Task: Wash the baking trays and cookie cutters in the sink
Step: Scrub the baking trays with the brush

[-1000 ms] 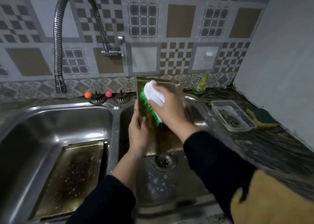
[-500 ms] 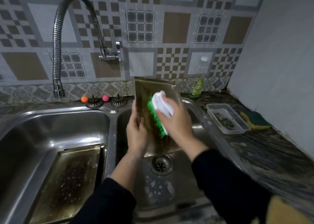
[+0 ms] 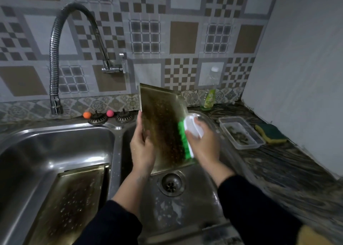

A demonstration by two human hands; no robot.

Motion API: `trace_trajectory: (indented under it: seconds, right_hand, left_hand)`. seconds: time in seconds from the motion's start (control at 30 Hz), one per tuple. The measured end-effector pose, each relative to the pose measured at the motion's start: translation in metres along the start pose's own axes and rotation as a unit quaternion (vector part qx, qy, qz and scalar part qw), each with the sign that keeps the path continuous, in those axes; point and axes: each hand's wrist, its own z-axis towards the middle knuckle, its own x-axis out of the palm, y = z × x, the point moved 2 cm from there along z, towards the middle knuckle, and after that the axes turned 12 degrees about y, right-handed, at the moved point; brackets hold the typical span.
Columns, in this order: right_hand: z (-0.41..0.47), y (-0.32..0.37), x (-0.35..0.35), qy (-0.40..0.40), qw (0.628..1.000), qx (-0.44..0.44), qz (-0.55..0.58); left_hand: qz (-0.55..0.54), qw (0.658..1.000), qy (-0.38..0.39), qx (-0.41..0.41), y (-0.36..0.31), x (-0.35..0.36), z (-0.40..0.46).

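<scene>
Now the left hand [image 3: 142,148] grips the baking tray [image 3: 163,126] by its nine o'clock edge, upright over the right sink basin [image 3: 185,207]; the right hand [image 3: 204,142] clutches a green-bristled brush [image 3: 187,137] against the tray's three o'clock edge. A second tray [image 3: 70,204] lies in the left basin.

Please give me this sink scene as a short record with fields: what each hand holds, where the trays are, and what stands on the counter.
left hand: left hand grips the left edge of the held tray
right hand: right hand holds the scrub brush, green bristles against the tray's right edge
held tray: upright over the right basin, stained brown
second tray: second tray leans in the left basin, wet
faucet: faucet, no water seen running
counter: plastic container, sponge, soap bottle
cookie cutters: none visible
</scene>
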Motion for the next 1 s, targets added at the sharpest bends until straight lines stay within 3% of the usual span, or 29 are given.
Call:
trace_trajectory:
  seconds: [0.1, 0.2, 0.3, 0.5, 0.67, 0.87, 1.0]
  right_hand:
    - [-0.026, -0.014, 0.012, -0.013, 1.0, 0.019, 0.014]
    - [0.008, 0.004, -0.003, -0.052, 0.997, 0.042, 0.026]
    - [0.038, 0.036, -0.027, -0.04, 0.995, 0.009, 0.087]
    - [0.03, 0.078, -0.014, 0.066, 0.988, -0.04, 0.137]
    - [0.025, 0.083, -0.01, -0.011, 0.992, -0.005, 0.125]
    - [0.027, 0.075, -0.034, -0.003, 0.946, -0.026, 0.322]
    - [0.023, 0.071, -0.041, 0.025, 0.927, -0.006, 0.374]
  left_hand:
    - [0.01, 1.0, 0.012, -0.006, 0.002, -0.002, -0.004]
    - [0.015, 0.998, 0.057, -0.011, -0.005, 0.014, -0.015]
    - [0.049, 0.996, 0.075, -0.024, -0.009, 0.023, -0.018]
    - [0.256, 0.96, 0.112, -0.002, -0.023, 0.04, -0.023]
    - [0.365, 0.923, 0.124, 0.016, -0.024, 0.045, -0.034]
    - [0.222, 0.96, 0.158, -0.068, 0.002, 0.015, -0.016]
    - [0.085, 0.971, 0.171, -0.142, 0.012, -0.004, -0.008]
